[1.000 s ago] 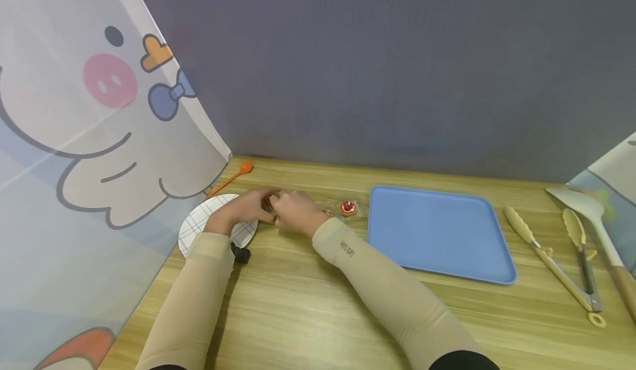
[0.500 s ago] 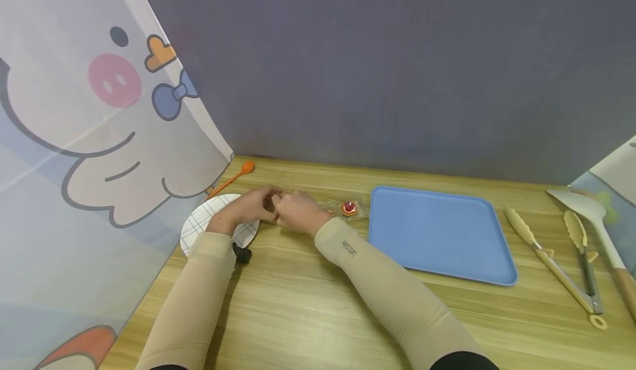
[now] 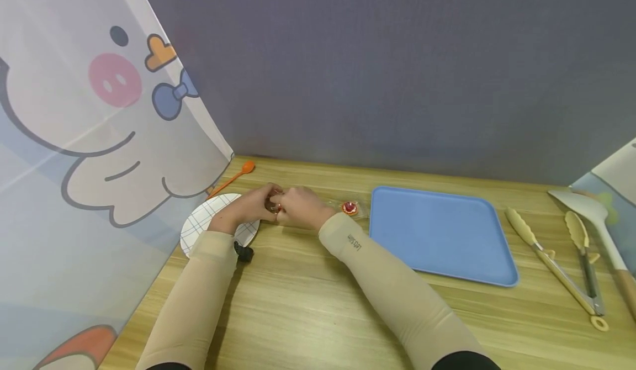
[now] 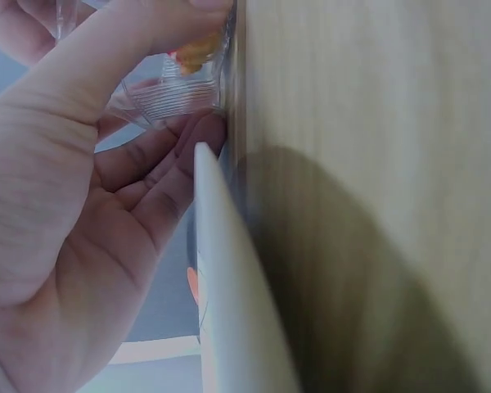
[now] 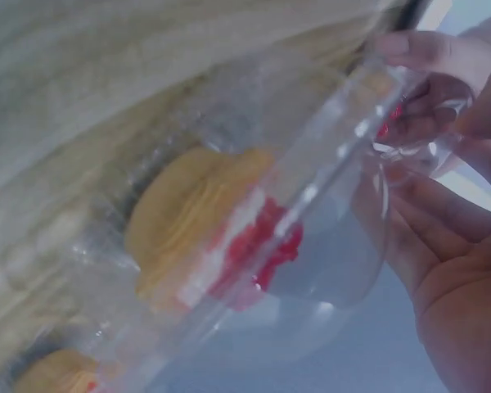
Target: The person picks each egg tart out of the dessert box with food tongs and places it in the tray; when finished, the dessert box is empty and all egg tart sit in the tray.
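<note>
- The left hand (image 3: 252,204) is curled round a clear plastic cup (image 4: 176,94) with a ridged wall; something orange and red shows inside it, partly hidden by the thumb.
- The right hand (image 3: 300,207) meets the left one from the right, its bent fingers gripping the same cup, so the cup sits between the two hands, close above the tabletop (image 3: 298,304).
- Just right of the right hand lies a miniature tart (image 3: 350,208) with a red topping, in clear plastic packaging (image 5: 311,188). The right wrist view shows one tart large and a second cut off at the lower left corner; which of them the head view shows, I cannot tell.
- Under the left hand and wrist is a white plate (image 3: 199,223) with a line grid; a black wrist strap (image 3: 243,252) is on that wrist.
- Beyond the left hand, an orange spoon (image 3: 231,180) lies aslant behind the plate.
- To the right of the right hand, past the tart, is a blue rectangular tray (image 3: 442,237).
- Well apart, farther right, lie spread cream-tipped tongs (image 3: 551,265) and a wooden-handled white spatula (image 3: 591,207).
</note>
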